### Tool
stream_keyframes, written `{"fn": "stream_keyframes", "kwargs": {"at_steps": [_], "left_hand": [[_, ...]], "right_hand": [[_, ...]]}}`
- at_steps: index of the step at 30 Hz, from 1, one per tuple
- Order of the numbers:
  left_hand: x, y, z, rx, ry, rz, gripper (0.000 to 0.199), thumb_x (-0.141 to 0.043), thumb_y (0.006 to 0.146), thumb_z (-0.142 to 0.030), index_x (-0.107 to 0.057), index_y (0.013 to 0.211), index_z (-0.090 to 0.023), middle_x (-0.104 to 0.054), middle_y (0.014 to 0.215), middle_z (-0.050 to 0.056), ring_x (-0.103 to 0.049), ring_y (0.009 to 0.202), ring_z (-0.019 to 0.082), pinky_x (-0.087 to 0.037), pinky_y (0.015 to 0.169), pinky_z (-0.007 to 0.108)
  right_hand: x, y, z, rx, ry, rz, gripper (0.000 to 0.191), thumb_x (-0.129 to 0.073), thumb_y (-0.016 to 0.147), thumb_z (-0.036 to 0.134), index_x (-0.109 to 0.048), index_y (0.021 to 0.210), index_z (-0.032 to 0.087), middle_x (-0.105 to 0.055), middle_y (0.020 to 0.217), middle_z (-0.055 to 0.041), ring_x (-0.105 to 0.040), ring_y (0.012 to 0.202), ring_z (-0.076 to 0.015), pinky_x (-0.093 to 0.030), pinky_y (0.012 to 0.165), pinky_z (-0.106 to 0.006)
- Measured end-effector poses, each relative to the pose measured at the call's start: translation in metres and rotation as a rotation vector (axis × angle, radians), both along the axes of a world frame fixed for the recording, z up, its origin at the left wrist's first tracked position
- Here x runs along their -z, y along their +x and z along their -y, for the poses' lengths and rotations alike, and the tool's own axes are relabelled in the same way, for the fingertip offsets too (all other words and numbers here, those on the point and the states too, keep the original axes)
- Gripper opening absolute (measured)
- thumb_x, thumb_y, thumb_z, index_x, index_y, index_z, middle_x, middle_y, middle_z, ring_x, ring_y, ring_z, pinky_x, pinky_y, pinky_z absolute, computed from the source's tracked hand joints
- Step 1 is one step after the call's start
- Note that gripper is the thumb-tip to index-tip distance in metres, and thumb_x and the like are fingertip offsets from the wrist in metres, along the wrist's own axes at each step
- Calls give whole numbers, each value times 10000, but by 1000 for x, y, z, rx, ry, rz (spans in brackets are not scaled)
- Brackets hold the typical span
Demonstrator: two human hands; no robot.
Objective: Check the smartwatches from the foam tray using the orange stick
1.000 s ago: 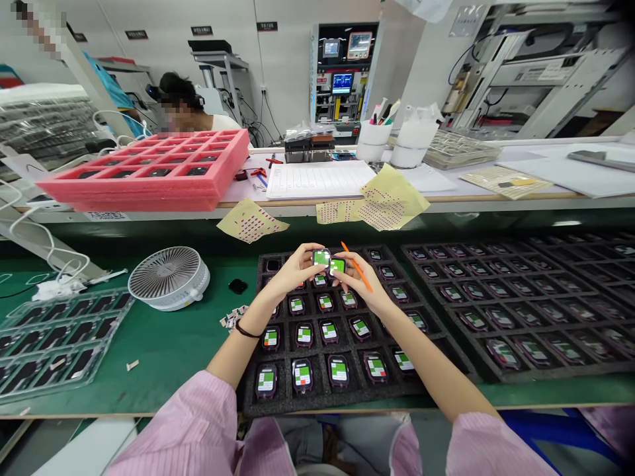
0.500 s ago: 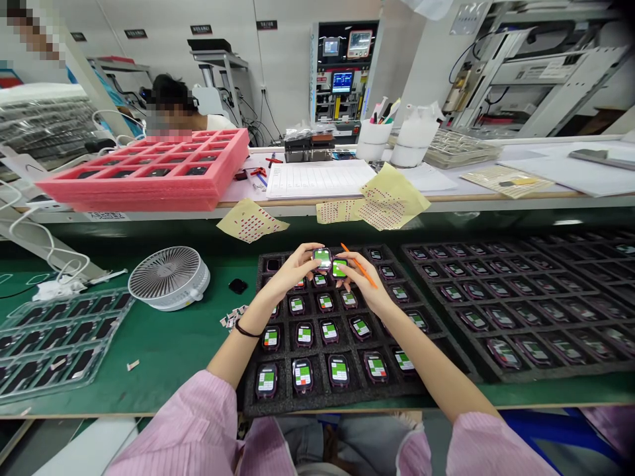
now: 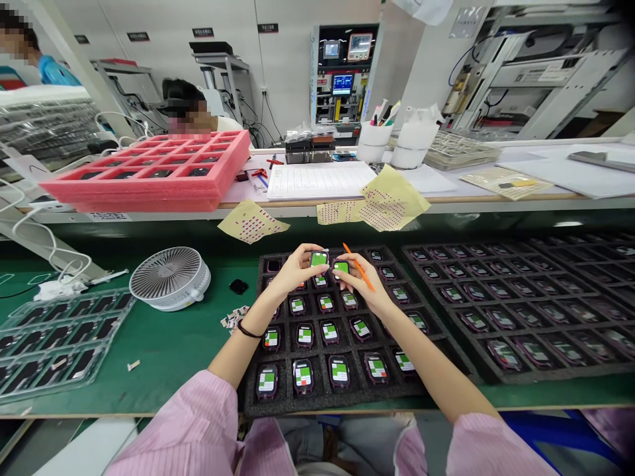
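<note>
On a green bench mat, above the black foam tray's far edge, the left hand gripped a small green-labelled device. The right hand gripped a second device and an orange pen. A fumble could drop either onto the trayed devices.

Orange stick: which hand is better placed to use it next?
Right, probably: the orange stick sits in the right hand, though it also holds a device; the left hand holds only another device.
</note>
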State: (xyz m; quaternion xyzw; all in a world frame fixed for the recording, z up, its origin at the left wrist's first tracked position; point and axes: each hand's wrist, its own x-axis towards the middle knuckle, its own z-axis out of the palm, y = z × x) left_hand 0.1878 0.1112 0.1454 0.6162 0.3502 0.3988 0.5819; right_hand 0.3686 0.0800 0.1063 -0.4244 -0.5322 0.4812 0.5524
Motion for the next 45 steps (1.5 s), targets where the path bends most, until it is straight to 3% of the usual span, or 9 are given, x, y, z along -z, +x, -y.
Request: {"fn": "stream_keyframes", "kwargs": {"at_steps": [5,11,16,22,25,31,36,42,45], "left_hand": [[-3,1,2,-115,-46,5,309,-624,780,-436,-571,938,-175,-591,740,-3,-516,531,67,-259,421,161],[-4,1,3,-163,-77,-6,257,-617,779,-423,-584,883,-190,-598,761,-15,-505,532,59,-305,451,158],[-8,3,6,-178,-87,-26,285,-672,732,-426,-568,845,-186,-583,725,-24,-514,599,72,-386,525,165],[-6,3,5,-165,-90,-8,281,-620,782,-440,-586,880,-178,-593,767,-7,-510,567,64,-336,462,155],[-2,1,2,-101,-82,29,264,-592,808,-384,-588,982,-186,-612,834,17,-559,610,87,-326,444,162],[2,-1,-1,21,-56,126,454,-671,727,-229,-515,1153,-200,-614,1009,55,-619,780,129,-391,519,178],[-2,-1,2,-24,-73,88,352,-624,793,-304,-539,1118,-199,-618,996,60,-607,751,121,-356,485,167],[1,-2,1,-36,-34,72,436,-743,699,-304,-550,1078,-211,-620,921,21,-562,666,79,-313,469,153],[-1,-1,1,-61,-46,84,366,-708,733,-361,-572,1033,-199,-616,877,14,-543,615,70,-289,447,157]], "right_hand": [[3,-2,-2,-72,15,14,480,-823,581,303,-558,976,238,-595,865,-1,-586,574,-114,-476,449,-229],[5,-2,-2,-88,29,23,450,-806,607,291,-562,982,242,-602,904,-12,-600,635,-124,-548,545,-263],[4,-3,-1,-89,41,40,428,-780,645,327,-551,997,242,-617,887,-16,-597,586,-123,-517,480,-246],[5,-1,-1,-101,42,48,390,-748,695,319,-549,1021,239,-612,922,-22,-612,586,-116,-456,444,-220],[5,-1,-1,-89,43,45,383,-739,707,333,-549,1026,239,-604,914,-24,-615,579,-120,-396,397,-206],[-1,0,1,-47,29,13,384,-741,698,363,-548,1007,240,-596,859,-8,-604,567,-119,-366,382,-201],[1,0,0,-32,23,5,373,-739,700,360,-555,1004,243,-602,892,-14,-601,559,-115,-364,385,-206],[4,1,-1,-48,30,-6,367,-734,710,350,-556,1013,242,-598,886,-7,-605,566,-110,-362,389,-198],[2,1,-1,-40,30,1,360,-733,713,348,-557,1009,243,-591,883,-8,-605,562,-111,-363,390,-202]]}}
